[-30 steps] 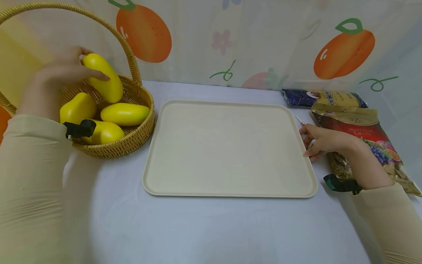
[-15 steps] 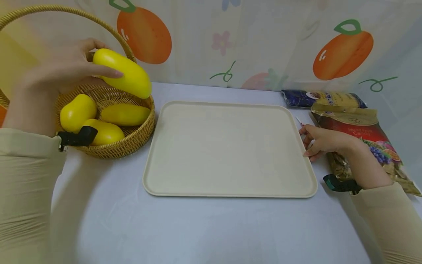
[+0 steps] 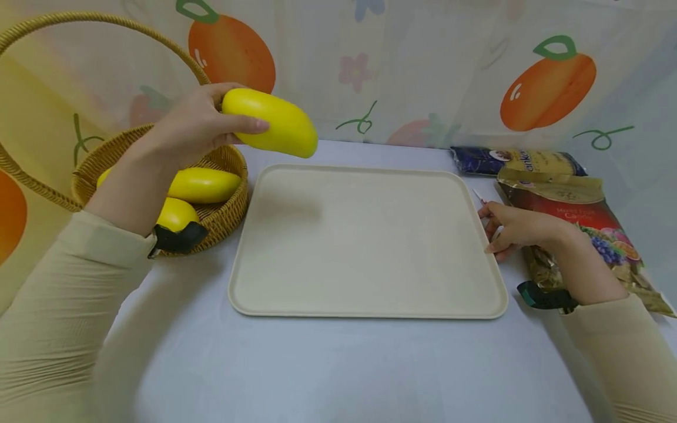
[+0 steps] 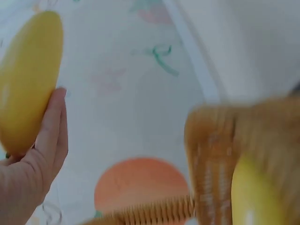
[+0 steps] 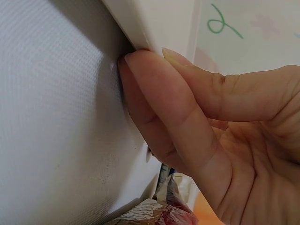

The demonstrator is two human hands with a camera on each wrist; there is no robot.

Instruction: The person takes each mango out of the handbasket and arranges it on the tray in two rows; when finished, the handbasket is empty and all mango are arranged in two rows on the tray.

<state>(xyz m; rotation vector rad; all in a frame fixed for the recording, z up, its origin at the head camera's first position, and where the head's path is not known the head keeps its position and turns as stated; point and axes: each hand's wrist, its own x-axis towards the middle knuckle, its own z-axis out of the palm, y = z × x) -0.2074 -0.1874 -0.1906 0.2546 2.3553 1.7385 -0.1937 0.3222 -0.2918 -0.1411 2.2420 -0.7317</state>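
My left hand (image 3: 190,126) grips a smooth yellow mango (image 3: 277,123) by one end, thumb along its near side. It is held in the air over the far left part of a cream rectangular tray (image 3: 365,247). In the left wrist view the mango (image 4: 33,70) stands up from the fingers. At the tray's right edge, my right hand (image 3: 520,229) pinches the rim. The right wrist view shows the thumb above and curled fingers below the tray edge (image 5: 136,28). Behind my left forearm, the wicker basket (image 3: 230,220) holds more mangoes (image 3: 203,185), partly hidden.
The basket's tall arched handle (image 3: 116,19) rises at the left. Right of the tray lie a red and gold candy bag (image 3: 571,205) and a blue and gold packet (image 3: 518,161). A thin white and red stick (image 3: 480,197) pokes out by the right hand. A fruit-print curtain (image 3: 412,70) hangs behind.
My left hand has lifted the mango out of the basket and carried it right, from over the basket to over the tray's far left. My right hand has stayed at the tray's edge.
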